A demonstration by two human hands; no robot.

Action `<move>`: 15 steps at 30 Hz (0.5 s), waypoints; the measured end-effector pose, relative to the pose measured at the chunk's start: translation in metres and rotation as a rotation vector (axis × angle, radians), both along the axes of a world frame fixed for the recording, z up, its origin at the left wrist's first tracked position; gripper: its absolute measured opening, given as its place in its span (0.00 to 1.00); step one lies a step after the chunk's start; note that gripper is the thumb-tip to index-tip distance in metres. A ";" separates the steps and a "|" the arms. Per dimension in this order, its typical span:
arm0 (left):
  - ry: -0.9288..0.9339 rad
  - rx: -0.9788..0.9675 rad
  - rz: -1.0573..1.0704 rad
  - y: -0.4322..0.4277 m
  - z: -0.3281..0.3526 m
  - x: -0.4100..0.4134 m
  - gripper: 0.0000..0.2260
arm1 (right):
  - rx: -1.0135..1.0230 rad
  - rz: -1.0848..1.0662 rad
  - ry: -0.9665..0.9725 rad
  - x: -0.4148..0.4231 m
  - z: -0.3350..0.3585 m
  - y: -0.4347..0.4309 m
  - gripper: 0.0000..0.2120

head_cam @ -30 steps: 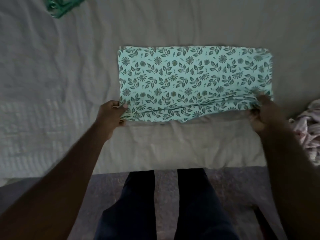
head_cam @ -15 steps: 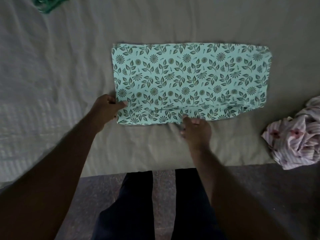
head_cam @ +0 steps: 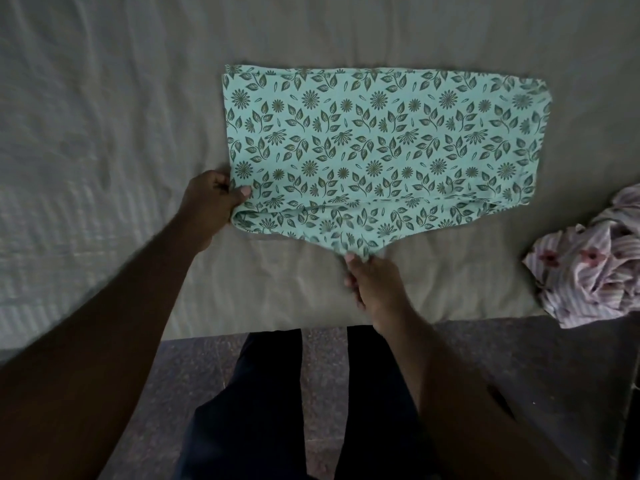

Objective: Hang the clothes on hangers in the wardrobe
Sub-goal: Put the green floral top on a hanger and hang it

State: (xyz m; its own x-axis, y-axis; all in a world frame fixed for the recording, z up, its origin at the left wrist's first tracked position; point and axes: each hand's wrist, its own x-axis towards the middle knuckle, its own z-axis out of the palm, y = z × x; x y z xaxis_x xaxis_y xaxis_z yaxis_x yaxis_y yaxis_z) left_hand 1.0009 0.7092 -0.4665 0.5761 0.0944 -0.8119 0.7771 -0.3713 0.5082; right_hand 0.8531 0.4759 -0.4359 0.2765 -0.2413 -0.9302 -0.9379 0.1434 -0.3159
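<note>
A mint-green garment (head_cam: 374, 147) printed with dark leaves and flowers lies folded flat on the grey bed sheet (head_cam: 104, 140). My left hand (head_cam: 211, 206) grips its near left corner, thumb on top of the cloth. My right hand (head_cam: 374, 289) pinches the middle of the near edge, which is drawn toward me into a point. A crumpled pink striped garment (head_cam: 588, 268) with small flowers sits at the bed's right edge. No hanger and no wardrobe are in view.
The bed's near edge (head_cam: 277, 327) runs across below my hands. Under it are a dark speckled floor (head_cam: 519, 375) and my legs in dark trousers (head_cam: 277, 410). Bare sheet stretches to the left of the green garment.
My right hand went from the garment's near right corner to the middle of the near edge and has pulled that edge toward me. The green hanger at top left has left the view.
</note>
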 end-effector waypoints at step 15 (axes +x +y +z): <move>-0.743 0.587 -1.090 -0.096 -0.032 0.068 0.27 | -0.818 1.093 -0.602 0.195 -0.066 -0.007 0.27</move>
State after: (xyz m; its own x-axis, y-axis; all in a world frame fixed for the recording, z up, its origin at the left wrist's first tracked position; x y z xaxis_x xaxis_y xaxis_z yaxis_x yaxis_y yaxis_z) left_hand 1.0684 0.6136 -0.4985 0.8416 -0.4510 -0.2972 -0.3953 -0.8893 0.2302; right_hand 1.0484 0.4687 -0.5016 0.9438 -0.0521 -0.3264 -0.1651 -0.9298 -0.3289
